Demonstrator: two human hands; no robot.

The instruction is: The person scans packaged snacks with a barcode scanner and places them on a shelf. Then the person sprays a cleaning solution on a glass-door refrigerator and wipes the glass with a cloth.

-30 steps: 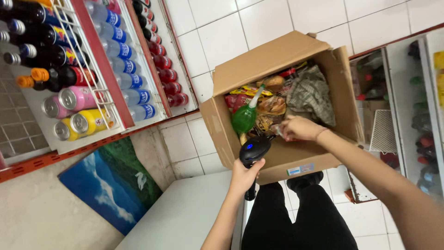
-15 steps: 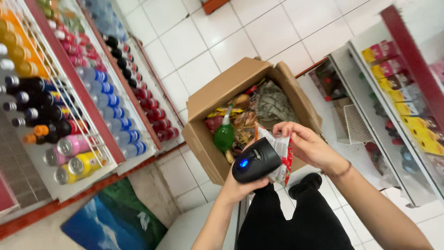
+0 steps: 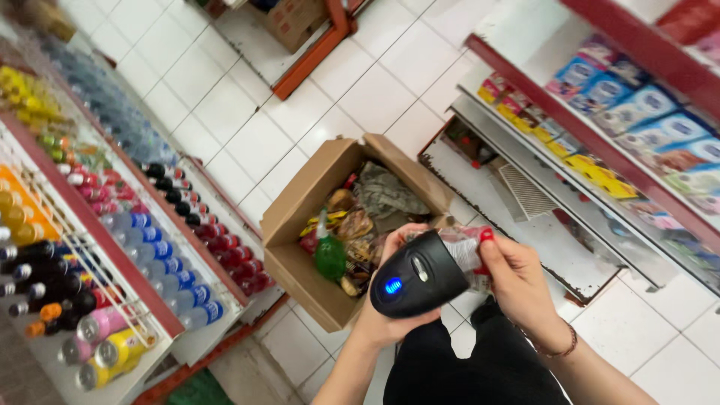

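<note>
Scanner sits lower centre of frame, gripped in my left hand, blue light on. Right hand pinches a small clear packet at its nose. Cardboard box behind looks mostly full, so I judge much unscanned.

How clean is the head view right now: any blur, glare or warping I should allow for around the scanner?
Head view: evenly lit, with soft shadows; the black scanner in the left hand is sharp, its blue light clear; the clear packet in the right hand is slightly smeared; the cardboard box is readable; shelves bend and soften toward the edges, top left most blurred.
</note>
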